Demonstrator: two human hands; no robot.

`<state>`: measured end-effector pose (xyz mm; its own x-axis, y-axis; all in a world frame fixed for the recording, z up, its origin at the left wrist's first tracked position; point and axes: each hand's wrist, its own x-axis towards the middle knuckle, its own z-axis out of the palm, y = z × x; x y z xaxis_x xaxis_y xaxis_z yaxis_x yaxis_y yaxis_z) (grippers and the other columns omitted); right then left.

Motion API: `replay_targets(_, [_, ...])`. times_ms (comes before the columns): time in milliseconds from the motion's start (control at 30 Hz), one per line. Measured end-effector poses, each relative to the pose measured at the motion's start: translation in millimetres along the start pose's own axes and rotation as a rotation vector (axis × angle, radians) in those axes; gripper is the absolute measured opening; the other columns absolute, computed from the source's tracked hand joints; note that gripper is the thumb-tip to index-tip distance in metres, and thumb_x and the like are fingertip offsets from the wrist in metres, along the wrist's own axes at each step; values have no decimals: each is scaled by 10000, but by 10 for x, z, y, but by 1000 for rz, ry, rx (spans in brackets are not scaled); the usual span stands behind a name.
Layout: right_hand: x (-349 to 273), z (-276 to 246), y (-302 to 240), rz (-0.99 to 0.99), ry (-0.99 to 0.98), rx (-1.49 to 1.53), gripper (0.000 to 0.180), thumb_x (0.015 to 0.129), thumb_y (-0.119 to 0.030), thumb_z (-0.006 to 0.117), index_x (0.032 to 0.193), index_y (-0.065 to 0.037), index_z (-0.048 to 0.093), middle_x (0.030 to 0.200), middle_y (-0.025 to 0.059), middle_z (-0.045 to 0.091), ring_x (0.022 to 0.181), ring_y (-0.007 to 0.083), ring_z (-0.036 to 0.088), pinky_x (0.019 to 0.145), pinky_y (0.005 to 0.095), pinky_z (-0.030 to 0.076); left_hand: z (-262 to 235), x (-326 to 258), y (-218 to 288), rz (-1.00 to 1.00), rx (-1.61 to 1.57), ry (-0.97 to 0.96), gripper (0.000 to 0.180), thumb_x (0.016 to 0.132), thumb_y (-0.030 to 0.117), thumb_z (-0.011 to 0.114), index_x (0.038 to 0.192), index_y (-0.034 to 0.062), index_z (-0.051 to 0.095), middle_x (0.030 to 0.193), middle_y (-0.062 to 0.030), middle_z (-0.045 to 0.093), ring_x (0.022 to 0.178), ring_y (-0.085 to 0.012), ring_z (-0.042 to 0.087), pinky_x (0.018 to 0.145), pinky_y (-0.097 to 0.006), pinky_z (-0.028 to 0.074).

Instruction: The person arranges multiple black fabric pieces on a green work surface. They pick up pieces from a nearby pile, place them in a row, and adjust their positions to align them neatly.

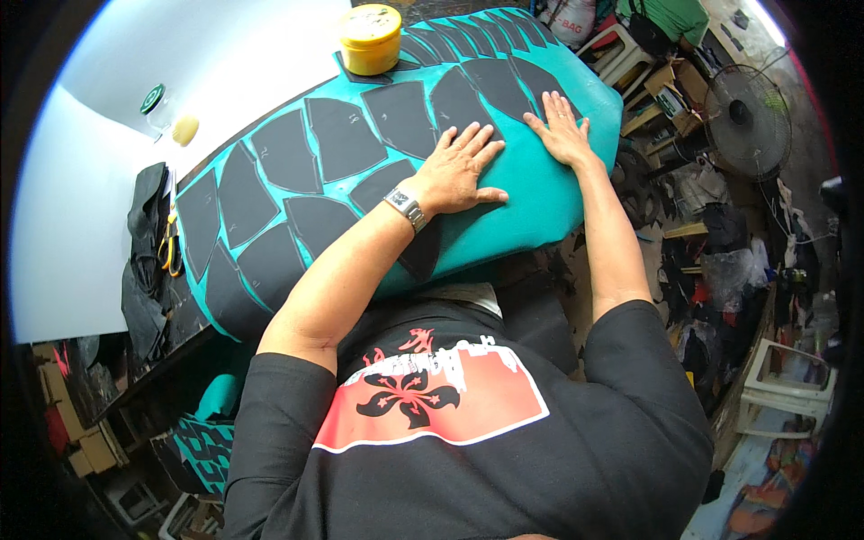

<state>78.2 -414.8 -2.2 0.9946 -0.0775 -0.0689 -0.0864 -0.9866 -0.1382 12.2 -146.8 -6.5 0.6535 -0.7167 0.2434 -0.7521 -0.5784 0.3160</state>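
Observation:
A teal sheet (531,202) covers the table and hangs over its near edge. Rows of flat, dark, curved cut pieces (344,135) lie on it with narrow teal gaps between them. My left hand (461,169), with a metal watch on the wrist, is spread palm down over the dark pieces, its thumb on bare teal. To the right, my right hand (562,135) lies flat with fingers spread, at the edge of a dark piece (535,81) and the bare teal. Neither hand grips anything.
A yellow lidded tub (370,54) stands at the far edge of the pieces. Orange-handled scissors (169,243) and folded black material (144,261) lie at the left end. A fan (747,121), scraps and a white plastic stool (787,387) are at right.

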Motion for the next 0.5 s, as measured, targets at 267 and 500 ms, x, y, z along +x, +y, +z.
replay_targets(267, [-174,-145,41,-72,-85,-24,927,926,-775,254,1602,-169,70,1674,48,2,1541,231,-1,1178,646,-34,-32,-123,55,15,28,27,876,889,668,544,1523,95,352,1593,-189,289,1495,-349,219,1211,-518,149])
replay_targets(500, [-652,-395,128,-179,-131,245,822,952,-742,271,1507,-152,412,1583,105,345,1483,278,270,1193,604,71,-48,-123,79,-16,61,-25,871,921,698,449,1539,98,320,1609,-177,254,1507,-339,182,1221,-512,112])
